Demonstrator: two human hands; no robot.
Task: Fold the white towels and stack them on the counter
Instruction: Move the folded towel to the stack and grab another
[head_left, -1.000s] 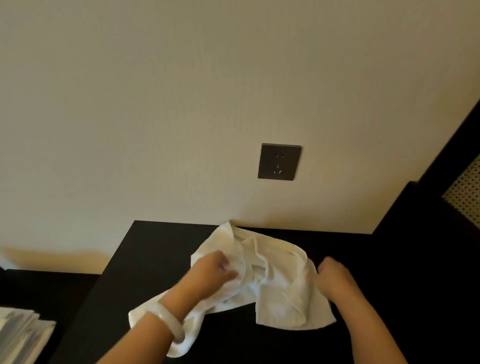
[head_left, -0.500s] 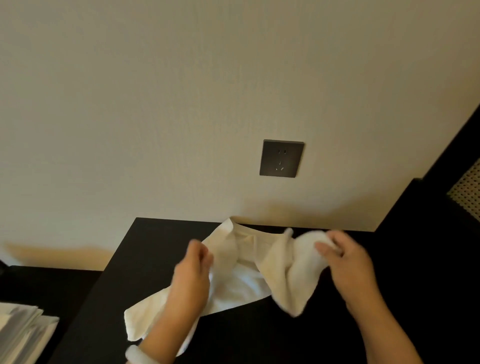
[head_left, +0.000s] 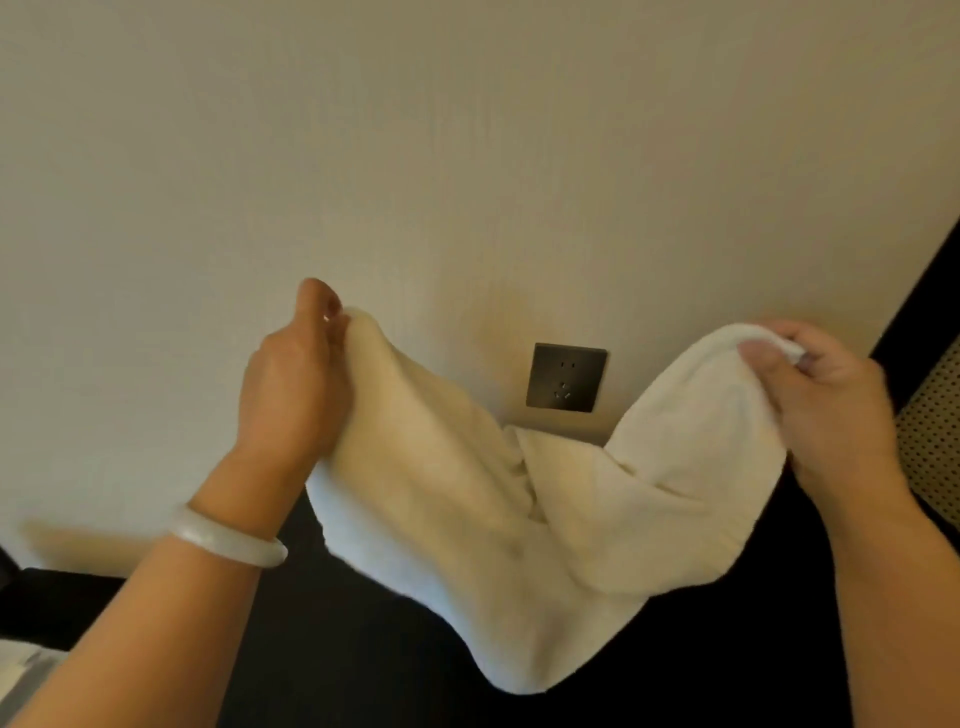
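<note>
Status: towel (head_left: 493, 545) is off the worktop (head_left: 363, 649). A second ago it lay there as a crumpled heap with both grips down in it. Half a second ago the right end had started to lift. Now both ends are up in front of the wall.

Left grip (head_left: 291, 395): thumb and fingers pinched on one edge, held higher than the socket (head_left: 566, 378). Right grip (head_left: 831, 405): fingers curled over the other end, thumb pressing the cloth from the front. Both are clamped on the towel and hold nothing else. The bangle (head_left: 228, 540) on my left wrist sits clear of the cloth.

Towel shape: a sagging V between the grips. The middle is bunched and twisted just below the socket, and the lowest lobe droops toward me over the worktop. I can't tell whether it touches the surface.

Read: I've gone from sorting the heap to opening it out. No fold made yet, and no stack visible on the worktop. There's something pale at the lower left edge, too blurred to identify.

Next, probably: spread the grips wider to pull the twist out. The right grip looks like it has a bunch, not a clean corner, so I should re-pinch before folding or the fold goes crooked.
</note>
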